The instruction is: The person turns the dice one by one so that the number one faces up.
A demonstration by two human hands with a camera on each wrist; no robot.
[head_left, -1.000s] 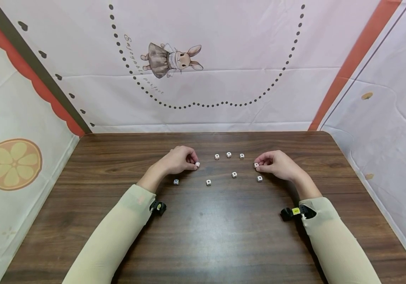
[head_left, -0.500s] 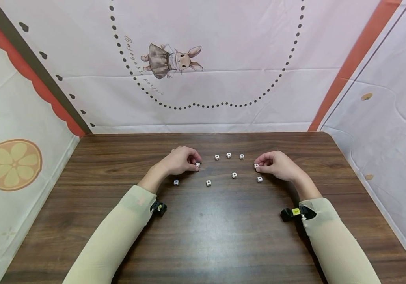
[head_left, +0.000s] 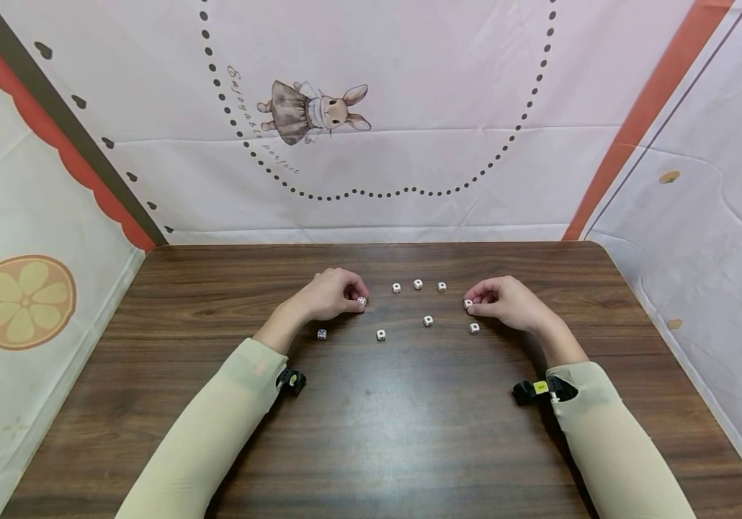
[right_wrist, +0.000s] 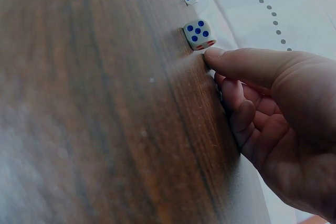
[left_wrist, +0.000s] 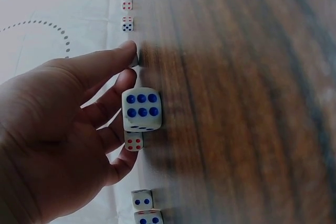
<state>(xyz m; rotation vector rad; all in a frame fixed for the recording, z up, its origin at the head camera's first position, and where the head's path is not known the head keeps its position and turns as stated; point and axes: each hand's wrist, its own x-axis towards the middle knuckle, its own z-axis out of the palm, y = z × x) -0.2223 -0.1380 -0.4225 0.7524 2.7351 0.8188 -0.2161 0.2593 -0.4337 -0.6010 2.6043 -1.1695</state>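
On the left, my left hand [head_left: 332, 294] pinches a small white die [head_left: 361, 301] between thumb and fingertips, low over the table. In the left wrist view that die is mostly hidden behind the thumb, while another die [left_wrist: 142, 109] with six blue pips stands nearer the camera. My right hand [head_left: 506, 299] pinches a second white die [head_left: 468, 304] at the right end of the group. Its thumb hides that die in the right wrist view. Close by lies a die [right_wrist: 198, 34] showing five blue pips.
Between the hands, three dice form a back row, with a middle die [head_left: 418, 285]. Nearer lie a die [head_left: 428, 321], another die [head_left: 380, 335] and, by the left wrist, a die [head_left: 322, 334]. The brown wooden table [head_left: 371, 447] meets a printed cloth [head_left: 449, 86] behind.
The left fingertips have shifted slightly to the right around their die. My right hand and the loose dice keep their places.
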